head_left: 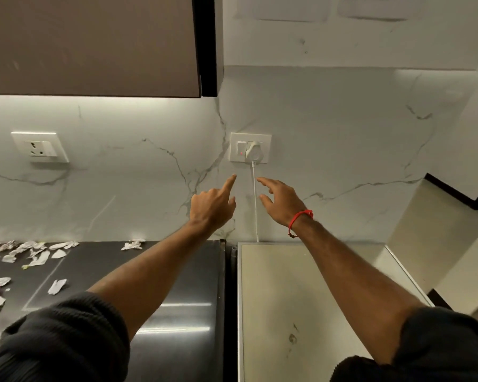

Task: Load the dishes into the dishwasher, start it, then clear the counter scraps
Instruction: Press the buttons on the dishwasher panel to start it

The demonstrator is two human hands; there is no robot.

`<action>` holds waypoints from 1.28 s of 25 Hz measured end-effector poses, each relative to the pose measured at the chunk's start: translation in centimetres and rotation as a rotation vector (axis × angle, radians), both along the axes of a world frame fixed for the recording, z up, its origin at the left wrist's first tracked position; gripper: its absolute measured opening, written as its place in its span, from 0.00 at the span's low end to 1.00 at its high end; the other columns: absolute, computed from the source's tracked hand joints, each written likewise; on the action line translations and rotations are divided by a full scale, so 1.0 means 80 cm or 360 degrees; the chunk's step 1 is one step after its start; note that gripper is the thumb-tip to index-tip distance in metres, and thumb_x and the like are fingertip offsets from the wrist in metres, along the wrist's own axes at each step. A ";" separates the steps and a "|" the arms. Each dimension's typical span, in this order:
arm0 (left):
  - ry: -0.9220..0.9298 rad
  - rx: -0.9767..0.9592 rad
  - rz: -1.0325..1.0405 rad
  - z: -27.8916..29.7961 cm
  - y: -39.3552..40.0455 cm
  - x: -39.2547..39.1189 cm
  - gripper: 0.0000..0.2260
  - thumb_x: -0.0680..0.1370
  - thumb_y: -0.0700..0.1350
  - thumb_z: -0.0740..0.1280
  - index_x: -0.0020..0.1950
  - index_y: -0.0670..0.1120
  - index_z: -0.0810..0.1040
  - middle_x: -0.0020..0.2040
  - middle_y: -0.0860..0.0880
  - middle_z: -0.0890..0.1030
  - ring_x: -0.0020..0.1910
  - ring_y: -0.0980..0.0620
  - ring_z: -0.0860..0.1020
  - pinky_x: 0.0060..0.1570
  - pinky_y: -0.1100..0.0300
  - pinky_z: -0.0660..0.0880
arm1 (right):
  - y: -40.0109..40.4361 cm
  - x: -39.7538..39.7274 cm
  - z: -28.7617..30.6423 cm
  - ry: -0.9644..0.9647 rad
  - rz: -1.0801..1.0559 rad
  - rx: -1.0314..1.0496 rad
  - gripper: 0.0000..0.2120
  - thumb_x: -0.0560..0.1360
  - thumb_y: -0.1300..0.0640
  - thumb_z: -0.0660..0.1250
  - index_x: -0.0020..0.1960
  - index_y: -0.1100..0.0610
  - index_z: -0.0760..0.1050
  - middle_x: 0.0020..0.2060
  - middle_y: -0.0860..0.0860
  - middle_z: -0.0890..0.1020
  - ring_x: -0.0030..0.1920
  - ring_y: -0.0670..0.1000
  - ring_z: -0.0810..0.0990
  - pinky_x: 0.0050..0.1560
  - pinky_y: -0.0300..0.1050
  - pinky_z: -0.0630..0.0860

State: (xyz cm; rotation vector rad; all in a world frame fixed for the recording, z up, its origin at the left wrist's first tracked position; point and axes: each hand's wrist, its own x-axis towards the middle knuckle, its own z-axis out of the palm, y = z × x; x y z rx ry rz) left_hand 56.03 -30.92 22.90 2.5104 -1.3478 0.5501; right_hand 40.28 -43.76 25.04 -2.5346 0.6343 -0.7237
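A white wall socket plate (250,139) on the marble backsplash has a switch with a small red light (241,153) and a white plug (254,153) in it; the plug's cord (255,205) runs down behind a pale appliance top (301,285). My left hand (213,205) is raised just below the switch, index finger pointing up at it, other fingers curled, holding nothing. My right hand (283,201) hovers right of the cord with fingers spread, a red thread on the wrist. Torn paper scraps (31,250) lie on the dark counter (177,271) at left.
A brown upper cabinet (91,45) hangs over the counter. A second, unused socket (40,147) is on the wall at left. A lone scrap (133,244) lies by the backsplash. A dark-edged wall corner (458,188) stands at the right.
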 end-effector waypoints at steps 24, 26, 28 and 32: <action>0.0543 0.0179 -0.0277 -0.320 0.308 -0.442 0.23 0.80 0.48 0.68 0.75 0.49 0.70 0.77 0.46 0.67 0.77 0.43 0.65 0.68 0.46 0.72 | 0.185 -0.434 -0.280 0.0527 0.0254 0.0536 0.22 0.80 0.58 0.63 0.73 0.51 0.69 0.66 0.51 0.77 0.65 0.52 0.75 0.69 0.51 0.70; 0.0660 0.0265 -0.0304 -0.333 0.321 -0.448 0.24 0.81 0.46 0.67 0.77 0.47 0.67 0.77 0.46 0.67 0.77 0.44 0.65 0.72 0.44 0.71 | 0.197 -0.454 -0.290 0.0555 0.0244 0.0531 0.21 0.79 0.59 0.62 0.72 0.50 0.71 0.66 0.50 0.77 0.66 0.51 0.75 0.70 0.49 0.70; 0.0774 0.0342 -0.0364 -0.346 0.335 -0.455 0.28 0.81 0.41 0.66 0.80 0.46 0.62 0.78 0.46 0.66 0.77 0.46 0.64 0.72 0.45 0.70 | 0.206 -0.471 -0.303 0.0581 0.0189 0.0505 0.21 0.79 0.59 0.62 0.70 0.48 0.73 0.67 0.48 0.77 0.68 0.50 0.74 0.70 0.48 0.69; 0.0705 0.0306 -0.0397 -0.370 0.357 -0.469 0.36 0.77 0.31 0.63 0.83 0.44 0.54 0.83 0.48 0.54 0.82 0.48 0.48 0.80 0.47 0.53 | 0.241 -0.507 -0.347 0.1057 0.0194 0.0306 0.28 0.78 0.59 0.62 0.77 0.47 0.63 0.78 0.48 0.61 0.78 0.54 0.57 0.77 0.51 0.55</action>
